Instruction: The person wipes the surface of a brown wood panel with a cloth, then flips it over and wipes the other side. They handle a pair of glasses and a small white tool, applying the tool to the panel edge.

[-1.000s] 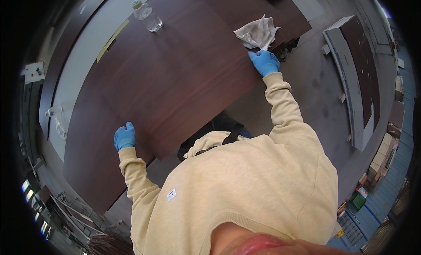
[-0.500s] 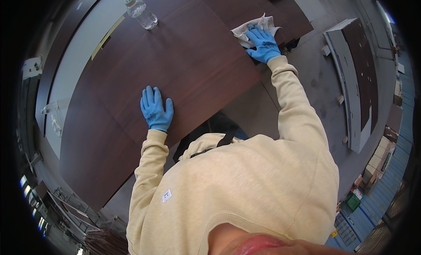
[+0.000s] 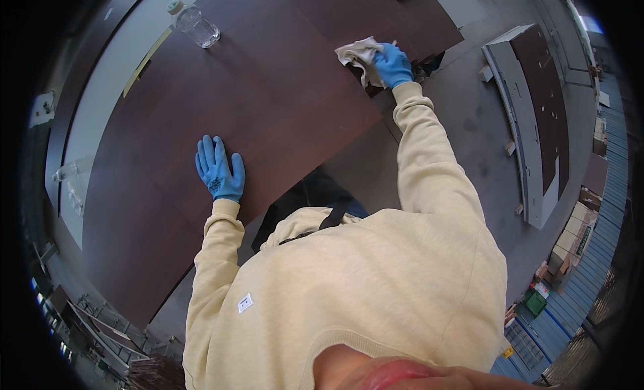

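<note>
A large dark reddish-brown wooden panel (image 3: pixel 282 108) lies before me. My left hand (image 3: pixel 220 172), in a blue glove, rests flat on it near the close edge with fingers stretched out. At the panel's far right, by a notch in its edge, my right hand (image 3: pixel 393 65), gloved too, is closed round a bunched whitish cloth (image 3: pixel 361 57). Part of the cloth hangs over the notch's dark edge. A clear plastic bottle (image 3: pixel 196 26) with a pale cap stands toward the far left of the panel.
Beyond the panel on the left runs a pale surface with another clear bottle (image 3: pixel 66 171). A stack of grey and brown boards (image 3: pixel 530 122) stands on the floor to the right. Cardboard boxes (image 3: pixel 573 236) and a green bin (image 3: pixel 535 301) are farther right.
My right hand has gone from lying spread on the cloth to gripping it, and the cloth is bunched up. My left hand stays flat on the panel while the whole view has shifted slightly.
</note>
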Demonstrator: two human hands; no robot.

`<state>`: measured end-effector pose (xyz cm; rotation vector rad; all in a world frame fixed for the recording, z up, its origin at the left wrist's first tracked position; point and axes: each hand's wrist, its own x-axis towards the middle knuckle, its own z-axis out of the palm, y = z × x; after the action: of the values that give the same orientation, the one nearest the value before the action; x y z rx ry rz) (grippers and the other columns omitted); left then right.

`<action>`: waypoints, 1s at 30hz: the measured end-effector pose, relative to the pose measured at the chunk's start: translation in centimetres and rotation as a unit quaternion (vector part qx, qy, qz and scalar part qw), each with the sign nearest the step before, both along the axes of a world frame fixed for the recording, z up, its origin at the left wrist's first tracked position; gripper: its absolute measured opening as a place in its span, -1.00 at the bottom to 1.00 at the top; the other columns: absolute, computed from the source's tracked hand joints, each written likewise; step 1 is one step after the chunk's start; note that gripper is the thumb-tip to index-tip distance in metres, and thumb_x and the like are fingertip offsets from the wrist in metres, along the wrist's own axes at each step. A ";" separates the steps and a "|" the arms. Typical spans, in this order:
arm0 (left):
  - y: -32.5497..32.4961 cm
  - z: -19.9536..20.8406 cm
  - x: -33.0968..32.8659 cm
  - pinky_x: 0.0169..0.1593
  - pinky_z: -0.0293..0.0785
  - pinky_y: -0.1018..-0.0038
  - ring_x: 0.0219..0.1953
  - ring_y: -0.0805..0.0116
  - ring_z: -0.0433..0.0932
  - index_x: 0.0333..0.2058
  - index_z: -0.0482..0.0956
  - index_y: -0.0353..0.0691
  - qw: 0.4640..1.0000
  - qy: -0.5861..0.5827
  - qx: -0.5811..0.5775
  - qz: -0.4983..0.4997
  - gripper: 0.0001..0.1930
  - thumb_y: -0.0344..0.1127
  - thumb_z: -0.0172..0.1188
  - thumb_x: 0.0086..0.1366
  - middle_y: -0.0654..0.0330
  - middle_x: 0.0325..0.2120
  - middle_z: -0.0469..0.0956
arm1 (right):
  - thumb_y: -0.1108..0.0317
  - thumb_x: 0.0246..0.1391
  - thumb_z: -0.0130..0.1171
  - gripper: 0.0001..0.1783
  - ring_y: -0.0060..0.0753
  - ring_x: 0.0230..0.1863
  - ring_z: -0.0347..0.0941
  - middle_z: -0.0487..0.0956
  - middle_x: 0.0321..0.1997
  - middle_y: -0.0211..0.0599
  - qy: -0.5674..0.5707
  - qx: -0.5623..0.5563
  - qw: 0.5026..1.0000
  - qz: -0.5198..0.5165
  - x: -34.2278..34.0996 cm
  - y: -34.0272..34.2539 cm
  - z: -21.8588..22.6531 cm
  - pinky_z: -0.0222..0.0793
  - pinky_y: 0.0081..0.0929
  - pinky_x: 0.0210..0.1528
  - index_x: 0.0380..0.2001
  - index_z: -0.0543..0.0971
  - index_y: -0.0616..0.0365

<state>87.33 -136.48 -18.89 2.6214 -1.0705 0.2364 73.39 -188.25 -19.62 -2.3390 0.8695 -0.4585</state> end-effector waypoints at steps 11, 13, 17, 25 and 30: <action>-0.2 0.1 -0.4 0.57 -0.02 -0.05 0.55 -0.14 0.15 0.42 0.38 -0.24 1.000 0.005 -0.012 0.000 -0.33 -0.05 0.13 0.44 -0.11 0.51 0.23 | 0.11 0.14 0.36 -0.35 0.03 0.31 0.49 0.50 0.41 -0.15 0.039 -0.232 0.957 0.169 -2.2 3.6 0.5 0.38 -0.04 0.37 0.28 0.53 0.02; -0.1 0.1 -0.3 0.57 -0.02 -0.05 0.55 -0.13 0.16 0.42 0.38 -0.24 1.000 0.005 -0.012 0.003 -0.33 -0.05 0.14 0.44 -0.11 0.51 0.23 | 0.13 0.13 0.35 -0.36 0.02 0.32 0.49 0.49 0.43 -0.15 0.037 -0.243 0.952 0.181 -2.2 3.7 0.5 0.37 -0.03 0.38 0.28 0.52 0.03; 0.0 0.1 -0.3 0.57 -0.02 -0.05 0.55 -0.13 0.16 0.43 0.37 -0.23 1.000 0.007 -0.016 0.006 -0.34 -0.07 0.15 0.43 -0.10 0.50 0.24 | 0.17 0.12 0.32 -0.39 0.04 0.30 0.49 0.49 0.43 -0.15 0.033 -0.245 0.945 0.212 -2.4 3.6 0.9 0.36 -0.04 0.39 0.25 0.54 0.05; -0.3 0.2 -0.3 0.57 -0.01 -0.04 0.54 -0.13 0.18 0.42 0.38 -0.25 1.000 0.014 -0.025 0.005 -0.33 -0.08 0.17 0.41 -0.10 0.49 0.26 | 0.35 0.12 0.22 -0.67 0.09 -0.04 0.67 0.71 0.02 -0.11 0.211 -0.329 0.910 0.141 1.0 -0.4 -0.4 0.47 0.03 0.30 -0.01 0.62 -0.02; 0.2 0.5 -0.6 0.57 -0.01 -0.03 0.54 -0.13 0.19 0.41 0.38 -0.26 0.999 0.013 -0.031 0.013 -0.33 -0.08 0.16 0.41 -0.09 0.48 0.28 | 0.13 0.31 0.16 -0.73 0.18 -0.03 0.68 0.74 -0.08 0.00 0.206 -0.206 0.956 -0.025 4.4 -3.0 3.5 0.62 0.08 0.01 -0.16 0.70 0.04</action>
<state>86.69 -136.25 -18.42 2.5778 -1.0060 0.2373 77.76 -191.23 -16.14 -2.8645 1.1120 -0.1804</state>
